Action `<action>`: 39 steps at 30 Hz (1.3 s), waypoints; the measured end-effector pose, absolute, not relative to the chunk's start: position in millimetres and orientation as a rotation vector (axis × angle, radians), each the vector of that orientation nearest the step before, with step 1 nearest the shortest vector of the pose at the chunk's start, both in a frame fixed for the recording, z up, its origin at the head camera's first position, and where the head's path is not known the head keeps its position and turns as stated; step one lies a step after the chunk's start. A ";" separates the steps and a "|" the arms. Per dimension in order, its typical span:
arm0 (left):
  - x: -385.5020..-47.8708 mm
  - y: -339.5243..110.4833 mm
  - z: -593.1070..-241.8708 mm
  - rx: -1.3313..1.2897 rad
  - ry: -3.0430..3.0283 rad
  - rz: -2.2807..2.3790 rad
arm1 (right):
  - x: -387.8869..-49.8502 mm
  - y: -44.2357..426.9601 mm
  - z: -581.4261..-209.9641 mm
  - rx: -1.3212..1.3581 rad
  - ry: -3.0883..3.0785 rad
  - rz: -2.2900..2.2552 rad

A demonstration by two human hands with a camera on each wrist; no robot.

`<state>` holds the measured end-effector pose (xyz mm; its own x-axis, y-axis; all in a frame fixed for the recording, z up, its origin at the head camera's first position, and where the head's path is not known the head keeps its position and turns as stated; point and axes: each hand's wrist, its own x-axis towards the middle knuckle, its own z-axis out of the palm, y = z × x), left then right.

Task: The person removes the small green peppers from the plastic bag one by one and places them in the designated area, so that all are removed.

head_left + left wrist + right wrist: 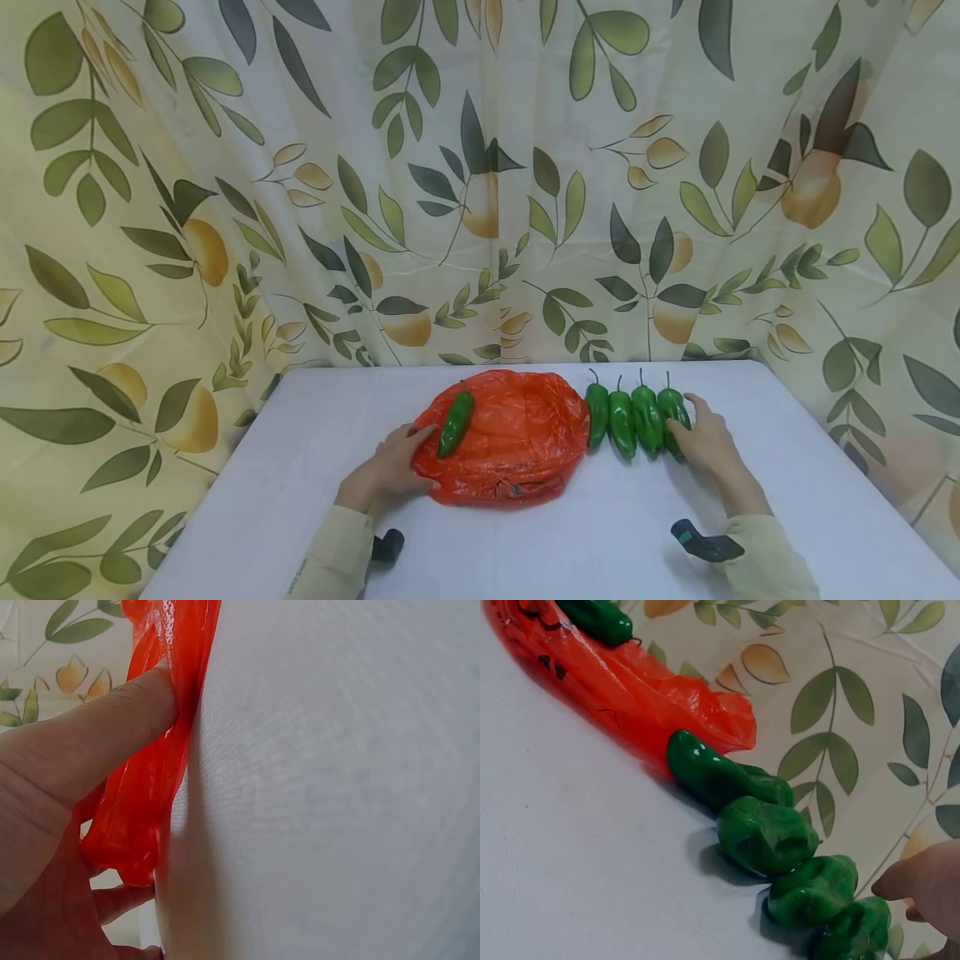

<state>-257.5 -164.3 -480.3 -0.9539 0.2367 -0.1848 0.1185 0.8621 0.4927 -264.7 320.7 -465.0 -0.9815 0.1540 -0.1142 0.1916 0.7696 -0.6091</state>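
Setting reads as a curtained-off recording spot; type of room beyond cannot be told. Evidence: curtain [480, 292] with leaf-and-fruit print closes off far, left and right sides. Enclosed by it, a bench [525, 546] with plain white top. Dark devices [708, 546] beside both pale sleeves [333, 554] fit a filming setup.

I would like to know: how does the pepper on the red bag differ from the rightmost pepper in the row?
The bag pepper lies on the red bag; the rightmost pepper lies on the white table.
The bag pepper lies alone, while the rightmost pepper lies close beside another.
The right hand is at the rightmost pepper, not at the bag pepper.
Both are green, glossy and elongated.
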 end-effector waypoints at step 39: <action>-259.3 -163.8 -481.3 0.256 2.784 0.711 | -251.2 238.9 -435.9 -0.039 3.061 -1.082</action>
